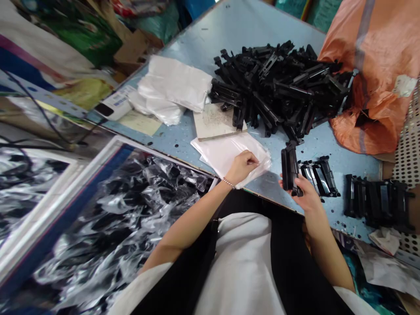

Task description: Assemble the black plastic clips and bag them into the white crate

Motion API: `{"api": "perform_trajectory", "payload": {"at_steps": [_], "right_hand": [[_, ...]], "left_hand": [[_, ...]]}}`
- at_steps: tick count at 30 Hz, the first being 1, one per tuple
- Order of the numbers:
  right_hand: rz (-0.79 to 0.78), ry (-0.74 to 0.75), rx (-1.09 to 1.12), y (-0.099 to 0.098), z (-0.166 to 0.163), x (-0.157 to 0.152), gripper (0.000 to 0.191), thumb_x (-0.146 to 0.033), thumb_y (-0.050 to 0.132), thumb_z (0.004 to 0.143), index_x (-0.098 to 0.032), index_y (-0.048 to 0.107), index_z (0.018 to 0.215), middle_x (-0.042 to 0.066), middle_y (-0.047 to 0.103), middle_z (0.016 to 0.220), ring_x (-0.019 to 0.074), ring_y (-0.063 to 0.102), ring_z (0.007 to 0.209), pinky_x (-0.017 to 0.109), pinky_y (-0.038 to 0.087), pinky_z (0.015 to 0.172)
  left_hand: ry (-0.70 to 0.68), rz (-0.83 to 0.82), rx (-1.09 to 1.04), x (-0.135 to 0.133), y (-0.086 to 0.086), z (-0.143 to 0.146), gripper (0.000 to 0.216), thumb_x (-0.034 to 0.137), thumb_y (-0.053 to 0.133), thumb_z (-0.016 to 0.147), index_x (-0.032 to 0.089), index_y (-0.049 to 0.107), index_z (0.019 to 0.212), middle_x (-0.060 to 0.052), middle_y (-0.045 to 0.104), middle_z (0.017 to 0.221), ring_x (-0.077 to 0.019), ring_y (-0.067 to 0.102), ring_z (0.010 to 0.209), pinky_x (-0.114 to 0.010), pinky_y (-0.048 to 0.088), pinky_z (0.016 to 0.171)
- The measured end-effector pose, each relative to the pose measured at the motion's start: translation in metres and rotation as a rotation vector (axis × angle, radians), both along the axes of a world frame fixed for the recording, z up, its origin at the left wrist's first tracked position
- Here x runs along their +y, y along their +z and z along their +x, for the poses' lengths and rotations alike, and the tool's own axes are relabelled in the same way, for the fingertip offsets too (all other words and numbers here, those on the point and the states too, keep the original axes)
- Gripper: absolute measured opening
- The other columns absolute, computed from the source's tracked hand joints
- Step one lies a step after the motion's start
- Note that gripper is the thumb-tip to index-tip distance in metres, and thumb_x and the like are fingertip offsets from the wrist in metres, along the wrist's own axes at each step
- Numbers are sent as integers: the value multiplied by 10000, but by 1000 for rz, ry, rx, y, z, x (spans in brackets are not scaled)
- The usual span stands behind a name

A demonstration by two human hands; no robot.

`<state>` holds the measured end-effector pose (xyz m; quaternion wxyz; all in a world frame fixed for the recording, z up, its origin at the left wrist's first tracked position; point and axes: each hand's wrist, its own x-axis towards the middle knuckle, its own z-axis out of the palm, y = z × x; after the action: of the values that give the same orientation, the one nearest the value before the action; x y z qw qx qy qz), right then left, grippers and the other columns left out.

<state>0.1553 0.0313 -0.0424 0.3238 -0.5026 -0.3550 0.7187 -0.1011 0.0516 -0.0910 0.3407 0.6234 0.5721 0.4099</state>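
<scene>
My left hand (pixel 243 167) has its fingers pinched together at the right edge of a stack of clear plastic bags (pixel 223 153) near the table's front edge. A flat board (pixel 213 122) lies over the back of that stack. In my right hand (pixel 306 191) is a black plastic part (pixel 289 168), long and narrow, held upright above the table to the right of the bags. Just beyond that hand, several similar black parts (pixel 323 175) lie side by side. A large heap of black parts (pixel 278 87) covers the table behind both hands.
More plastic bags (pixel 177 83) are piled at the left of the blue table (pixel 229 22), beside a white device (pixel 114 103). A row of black parts (pixel 377 199) sits at the right, near an orange sack (pixel 383 65). Bagged parts (pixel 131 218) fill a bin at lower left.
</scene>
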Motion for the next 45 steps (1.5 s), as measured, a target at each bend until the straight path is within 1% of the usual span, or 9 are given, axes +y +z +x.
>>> {"api": "perform_trajectory", "payload": {"at_steps": [4,8,17,21,28,32,35,39,45], "right_hand": [[-174,-10,332,-11,-41,4,275,-366,738,757,-230,708,993,51,782,1021,253,746,906,448,619,870],[-236,-43,435,-18,-67,18,223,-274,697,765,-198,691,974,62,787,1028,212,747,850,376,636,792],[-162,-23,390,-20,-40,12,250,-320,719,764,-229,713,997,39,790,1094,206,753,872,380,641,817],[-136,-8,331,-16,-32,-3,294,-363,739,777,-244,722,1045,45,781,1123,229,749,921,417,620,885],[-103,80,352,-17,-57,-2,256,-380,786,749,-221,749,946,31,795,892,249,757,864,431,615,889],[-162,-65,425,-29,-56,18,225,-338,805,720,-240,704,895,11,794,943,227,754,884,411,624,865],[-157,-123,393,-23,-41,17,256,-320,791,726,-244,694,950,10,787,982,227,748,916,414,618,874],[-110,-95,392,3,-22,-15,398,-419,771,746,-239,705,1095,44,771,964,218,722,825,366,611,735],[-408,174,469,13,-23,-50,479,-524,670,820,-136,708,1099,68,712,791,120,536,544,206,361,399]], "left_hand": [[-33,-46,-100,-21,5,-11,83,143,657,747,184,587,763,-4,617,826,-134,584,736,-274,507,704],[-33,-99,56,-27,12,-4,191,199,694,762,173,627,939,-23,659,848,-180,626,798,-317,534,759],[21,47,529,-32,3,9,150,262,682,878,136,707,955,-151,706,938,-313,650,967,-465,529,908],[27,-15,236,-28,3,1,167,196,571,931,177,703,831,-94,702,882,-239,650,917,-395,530,887],[100,-212,-294,-20,6,-12,242,216,798,656,182,561,683,34,570,708,-116,532,642,-254,461,640],[154,-76,-484,-24,7,-25,203,284,714,794,193,533,792,10,627,749,-110,551,612,-240,479,591],[128,152,-141,-31,9,-31,62,180,565,899,186,617,865,-84,719,1021,-174,680,886,-320,578,792],[26,263,356,-36,9,-24,353,68,425,944,182,714,1111,-131,698,1236,-239,673,1157,-410,574,1001],[-53,315,409,-46,16,-5,687,56,428,939,209,320,1601,-178,518,1507,-273,563,1368,-372,599,1007]]}}
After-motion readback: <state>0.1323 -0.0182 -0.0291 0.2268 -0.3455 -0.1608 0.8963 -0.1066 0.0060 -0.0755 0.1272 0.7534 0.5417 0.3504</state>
